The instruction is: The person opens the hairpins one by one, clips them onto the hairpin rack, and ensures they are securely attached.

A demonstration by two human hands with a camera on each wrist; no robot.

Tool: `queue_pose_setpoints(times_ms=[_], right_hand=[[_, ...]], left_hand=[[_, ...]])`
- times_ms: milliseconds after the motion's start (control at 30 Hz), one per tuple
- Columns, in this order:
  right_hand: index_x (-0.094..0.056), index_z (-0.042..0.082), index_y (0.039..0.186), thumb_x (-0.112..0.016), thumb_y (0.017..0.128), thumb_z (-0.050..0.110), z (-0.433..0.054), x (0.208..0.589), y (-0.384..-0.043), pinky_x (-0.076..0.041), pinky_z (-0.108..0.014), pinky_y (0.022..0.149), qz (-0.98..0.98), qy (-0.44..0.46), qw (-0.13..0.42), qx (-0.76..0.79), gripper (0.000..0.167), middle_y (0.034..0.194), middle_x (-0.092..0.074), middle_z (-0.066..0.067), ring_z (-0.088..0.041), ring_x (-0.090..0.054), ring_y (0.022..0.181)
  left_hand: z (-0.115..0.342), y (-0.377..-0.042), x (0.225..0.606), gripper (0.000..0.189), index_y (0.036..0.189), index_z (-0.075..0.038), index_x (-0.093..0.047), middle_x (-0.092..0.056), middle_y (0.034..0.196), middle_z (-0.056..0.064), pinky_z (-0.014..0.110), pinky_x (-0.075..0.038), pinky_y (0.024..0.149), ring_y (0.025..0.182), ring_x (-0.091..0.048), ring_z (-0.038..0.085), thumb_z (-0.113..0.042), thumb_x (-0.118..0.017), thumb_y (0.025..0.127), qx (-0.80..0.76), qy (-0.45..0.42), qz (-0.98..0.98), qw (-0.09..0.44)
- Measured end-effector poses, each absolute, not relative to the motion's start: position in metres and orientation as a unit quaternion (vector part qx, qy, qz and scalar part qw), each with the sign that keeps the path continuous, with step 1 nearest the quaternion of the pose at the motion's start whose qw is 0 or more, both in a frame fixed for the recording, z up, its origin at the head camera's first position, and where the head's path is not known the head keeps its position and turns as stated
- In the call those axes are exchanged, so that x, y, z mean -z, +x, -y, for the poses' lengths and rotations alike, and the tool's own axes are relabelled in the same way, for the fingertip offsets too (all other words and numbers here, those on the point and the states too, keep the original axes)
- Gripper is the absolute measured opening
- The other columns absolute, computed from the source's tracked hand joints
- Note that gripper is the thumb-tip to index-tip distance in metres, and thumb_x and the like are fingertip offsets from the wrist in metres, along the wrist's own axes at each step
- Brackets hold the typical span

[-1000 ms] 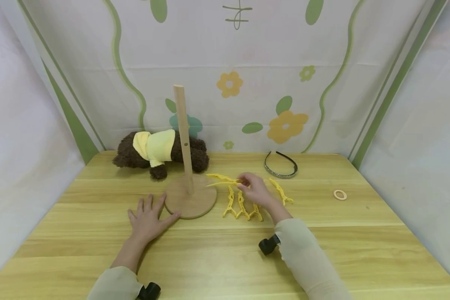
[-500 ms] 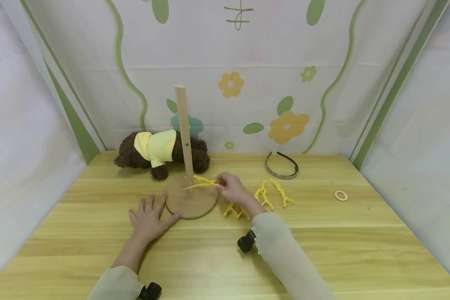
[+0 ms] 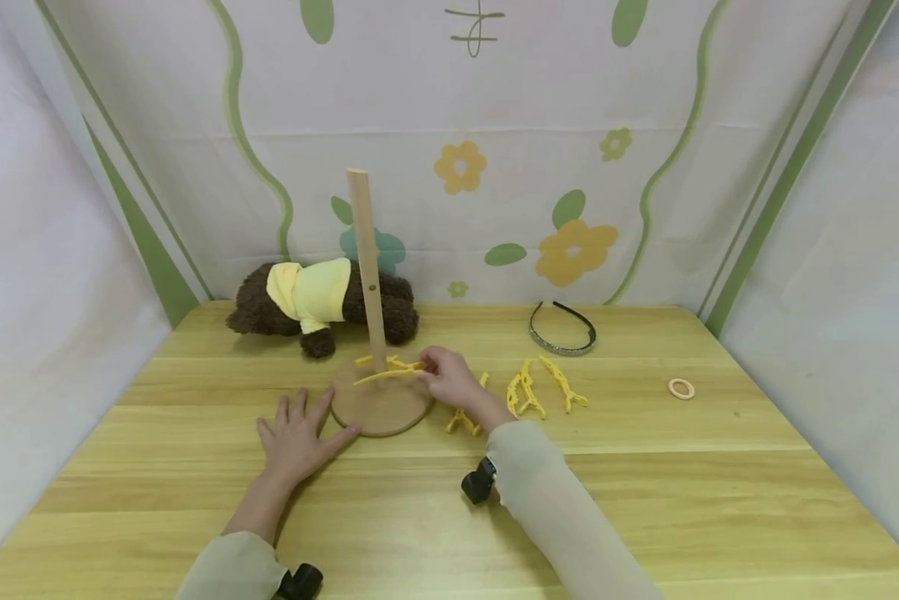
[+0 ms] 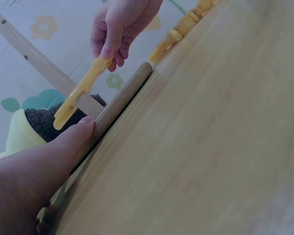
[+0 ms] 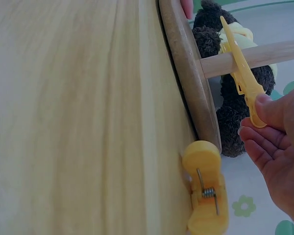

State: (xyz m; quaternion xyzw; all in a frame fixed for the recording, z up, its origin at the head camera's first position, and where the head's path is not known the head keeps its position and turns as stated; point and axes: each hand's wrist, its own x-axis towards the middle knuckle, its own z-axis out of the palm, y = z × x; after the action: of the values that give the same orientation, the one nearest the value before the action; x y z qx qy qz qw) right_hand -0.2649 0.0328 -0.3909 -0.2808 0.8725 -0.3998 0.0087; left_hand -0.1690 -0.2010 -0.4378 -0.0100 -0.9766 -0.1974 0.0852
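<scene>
My right hand [image 3: 452, 379] pinches the handles of a yellow hair clip [image 3: 389, 375]. The clip's two arms are spread, one on either side of the foot of an upright wooden post [image 3: 368, 275]. That post rises from a round wooden base [image 3: 382, 412]. On the table at the base's left edge rests my left hand [image 3: 295, 446], fingers spread. Its thumb [image 4: 71, 139] touches the base's rim in the left wrist view. Several more yellow hair clips [image 3: 526, 392] lie to the right of the base, some partly hidden by my right arm.
A dark brown plush toy in a yellow top [image 3: 322, 292] lies behind the post. A glittery headband [image 3: 565, 346] is at the back right, and a small wooden ring [image 3: 681, 389] lies farther right. A printed cloth [image 3: 509, 150] hangs behind the table.
My right hand has moved left with the hair clip, bringing its spread arms around the post. Two loose clips shifted right as it passed. My left hand has stayed in place.
</scene>
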Motion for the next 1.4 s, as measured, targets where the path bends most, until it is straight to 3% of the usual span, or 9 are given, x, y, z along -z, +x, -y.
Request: queue_pose_setpoints(times_ms=[267,733,900,1067,1400], right_hand=[[-0.055,-0.001,0.101,-0.057,0.084,0.008,-0.027,0.390,-0.265,-0.044,-0.021,0.066,-0.878,-0.288,0.025,0.382,0.019,0.086,-0.056,-0.006,-0.015,-0.054,0.077],[-0.051,-0.003,0.113,-0.056,0.084,0.009,-0.030,0.388,-0.261,-0.043,-0.027,0.076,-0.877,-0.279,0.058,0.387,0.031,0.101,-0.055,-0.010,-0.020,-0.052,0.091],[-0.043,-0.002,0.123,-0.058,0.084,0.015,-0.033,0.385,-0.258,-0.039,-0.032,0.083,-0.877,-0.266,0.063,0.396,0.045,0.116,-0.049,-0.012,-0.024,-0.046,0.104],[-0.040,0.004,0.128,-0.060,0.082,0.025,-0.052,0.376,-0.255,-0.036,-0.037,0.087,-0.880,-0.261,0.036,0.395,0.054,0.123,-0.045,-0.009,-0.024,-0.042,0.110],[-0.046,0.001,0.122,-0.063,0.080,0.022,-0.126,0.372,-0.243,-0.035,-0.045,0.086,-0.883,-0.254,-0.051,0.390,0.050,0.115,-0.051,-0.013,-0.027,-0.045,0.104]], left_hand=[[0.200,-0.170,0.438,0.084,0.136,-0.018,-0.029,-0.017,0.135,0.026,0.068,0.008,0.082,0.121,-0.005,0.049,-0.069,-0.044,0.071,0.203,-0.010,0.976,0.083],[0.200,-0.169,0.436,0.084,0.136,-0.017,-0.029,-0.018,0.135,0.027,0.068,0.007,0.082,0.120,-0.006,0.049,-0.069,-0.044,0.071,0.207,-0.011,0.975,0.083],[0.200,-0.168,0.434,0.084,0.136,-0.016,-0.029,-0.018,0.135,0.027,0.068,0.006,0.082,0.120,-0.006,0.049,-0.068,-0.044,0.072,0.208,-0.010,0.975,0.081],[0.200,-0.167,0.434,0.084,0.136,-0.016,-0.029,-0.018,0.135,0.027,0.068,0.006,0.082,0.120,-0.006,0.049,-0.068,-0.045,0.072,0.206,-0.011,0.975,0.083],[0.200,-0.167,0.435,0.084,0.136,-0.017,-0.028,-0.017,0.135,0.027,0.067,0.007,0.083,0.121,-0.005,0.048,-0.068,-0.043,0.072,0.200,-0.009,0.976,0.080]])
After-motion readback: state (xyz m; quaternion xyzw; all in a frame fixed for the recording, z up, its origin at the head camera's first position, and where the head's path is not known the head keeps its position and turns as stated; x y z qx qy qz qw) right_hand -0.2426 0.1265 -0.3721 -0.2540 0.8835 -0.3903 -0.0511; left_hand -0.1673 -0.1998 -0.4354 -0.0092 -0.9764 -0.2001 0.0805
